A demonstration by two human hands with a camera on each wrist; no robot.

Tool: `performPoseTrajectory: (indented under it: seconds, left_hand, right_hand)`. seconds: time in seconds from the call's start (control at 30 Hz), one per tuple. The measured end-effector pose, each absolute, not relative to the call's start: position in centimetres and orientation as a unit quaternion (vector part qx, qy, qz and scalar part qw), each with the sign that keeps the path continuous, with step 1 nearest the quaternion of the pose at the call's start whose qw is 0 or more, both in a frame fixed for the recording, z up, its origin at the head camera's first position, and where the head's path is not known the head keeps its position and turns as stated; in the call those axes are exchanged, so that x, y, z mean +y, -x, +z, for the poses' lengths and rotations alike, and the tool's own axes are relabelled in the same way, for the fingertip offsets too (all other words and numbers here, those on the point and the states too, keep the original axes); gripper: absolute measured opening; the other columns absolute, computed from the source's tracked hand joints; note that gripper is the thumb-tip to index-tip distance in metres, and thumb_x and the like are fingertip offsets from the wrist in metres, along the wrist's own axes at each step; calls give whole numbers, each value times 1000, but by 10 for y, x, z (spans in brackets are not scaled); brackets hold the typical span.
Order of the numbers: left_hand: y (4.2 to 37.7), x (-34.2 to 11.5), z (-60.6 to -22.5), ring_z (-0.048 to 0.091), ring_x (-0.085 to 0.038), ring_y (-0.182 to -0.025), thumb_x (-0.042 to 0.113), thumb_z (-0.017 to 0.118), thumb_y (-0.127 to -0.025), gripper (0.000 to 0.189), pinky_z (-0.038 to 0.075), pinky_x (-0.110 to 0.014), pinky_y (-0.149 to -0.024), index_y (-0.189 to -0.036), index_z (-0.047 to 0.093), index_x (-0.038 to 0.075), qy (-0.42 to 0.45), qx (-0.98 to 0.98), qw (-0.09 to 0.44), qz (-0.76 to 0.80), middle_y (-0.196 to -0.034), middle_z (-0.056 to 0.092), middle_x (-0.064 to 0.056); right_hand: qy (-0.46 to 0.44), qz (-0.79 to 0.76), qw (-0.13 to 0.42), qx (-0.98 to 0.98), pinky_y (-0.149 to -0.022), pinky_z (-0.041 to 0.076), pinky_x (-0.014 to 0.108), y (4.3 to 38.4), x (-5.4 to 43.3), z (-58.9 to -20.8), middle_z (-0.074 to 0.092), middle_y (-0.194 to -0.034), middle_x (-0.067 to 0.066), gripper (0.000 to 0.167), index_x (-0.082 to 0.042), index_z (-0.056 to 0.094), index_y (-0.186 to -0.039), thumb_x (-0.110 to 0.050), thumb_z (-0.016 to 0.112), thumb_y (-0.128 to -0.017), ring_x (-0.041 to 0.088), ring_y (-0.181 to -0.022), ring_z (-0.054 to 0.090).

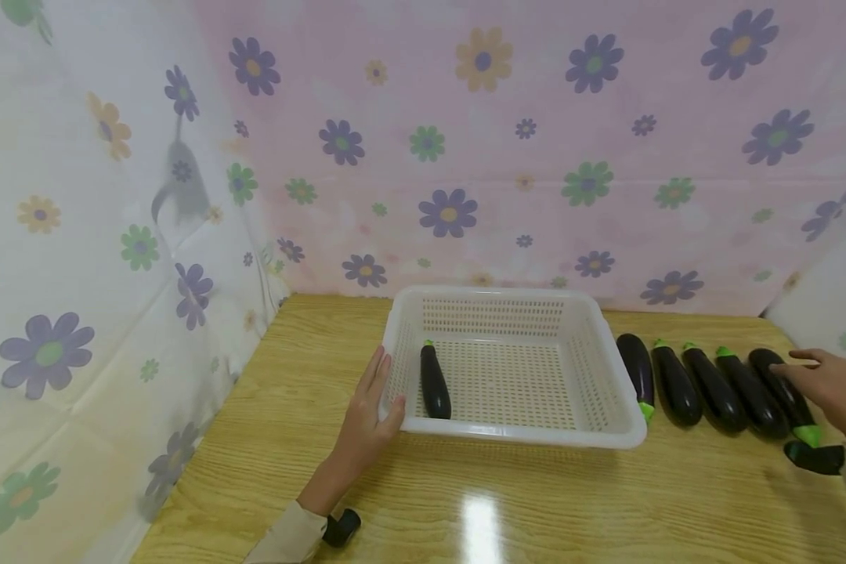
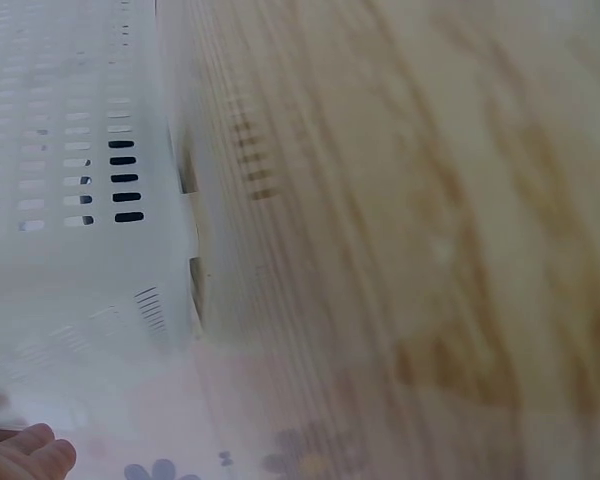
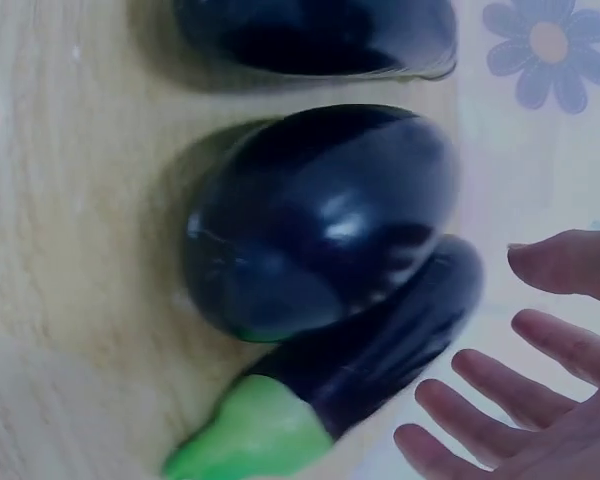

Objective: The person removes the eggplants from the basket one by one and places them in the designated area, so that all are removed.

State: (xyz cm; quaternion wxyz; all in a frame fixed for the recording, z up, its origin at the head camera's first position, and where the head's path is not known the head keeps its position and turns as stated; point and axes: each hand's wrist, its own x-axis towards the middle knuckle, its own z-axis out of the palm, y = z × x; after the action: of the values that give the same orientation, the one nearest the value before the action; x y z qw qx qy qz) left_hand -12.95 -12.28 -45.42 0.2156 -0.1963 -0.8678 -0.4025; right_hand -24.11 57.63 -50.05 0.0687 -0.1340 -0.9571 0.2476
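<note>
A white perforated plastic basket [image 1: 515, 430] stands on the wooden table, with one dark eggplant [image 1: 434, 382] lying inside near its left wall. My left hand [image 1: 370, 419] rests against the basket's left rim, fingers straight along the outside and thumb at the near-left corner. In the left wrist view only fingertips [image 2: 45, 455] show, beside the basket wall [image 2: 70, 270]. To the basket's right lies a row of several eggplants [image 1: 712, 388]. My right hand [image 1: 832, 388] hovers at the rightmost eggplant [image 1: 782, 392], its fingers spread and holding nothing; the right wrist view shows a gap between hand and eggplant [image 3: 380, 345].
The wooden table [image 1: 268, 407] reaches a flowered cloth [image 1: 479, 157] at the back, with more flowered cloth on both sides. The leftmost eggplant [image 1: 637, 368] of the row lies right against the basket's right side, partly hidden by its rim.
</note>
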Motion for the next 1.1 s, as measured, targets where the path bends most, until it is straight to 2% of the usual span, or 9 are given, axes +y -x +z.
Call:
performPoseTrajectory:
  seconds: [0.23,0.47,0.5,0.73,1.1]
  left_hand:
    - [128,-123,-451,27,-28,-138,20,55,-92,63,32,-50,-104,-145,31,-4,190,-872,203,-402,-154,22,-14]
    - [128,-123,-450,26,-28,-139,23,56,-91,65,33,-51,-103,-145,30,-3,185,-880,205,-387,-154,22,-14]
    - [128,-123,-449,26,-28,-138,23,56,-91,66,33,-51,-103,-145,31,-3,184,-881,206,-383,-154,22,-14]
    - [126,-126,-446,27,-30,-138,28,56,-92,67,33,-51,-103,-145,31,-5,186,-895,194,-355,-154,22,-16]
    - [127,-127,-442,21,-27,-141,40,51,-94,74,29,-45,-107,-145,27,-8,196,-916,182,-298,-155,16,-18]
  right_hand:
    - [76,221,64,-970,-64,40,61,262,585,-502,36,-121,49,82,14,28,-139,-50,49,-92,61,-97,42]
    - [-21,235,44,-971,-68,43,61,213,453,-385,37,-120,47,60,18,37,-129,-32,50,-97,60,-100,43]
    - [-37,237,46,-970,-68,44,60,211,444,-378,38,-120,46,58,17,39,-128,-30,51,-97,60,-100,44]
    - [-97,265,55,-958,-69,48,60,208,398,-351,45,-121,41,51,11,43,-129,-26,55,-96,58,-103,47]
    - [-149,291,40,-944,-71,50,56,203,333,-326,50,-122,34,46,7,49,-128,-23,58,-95,52,-103,53]
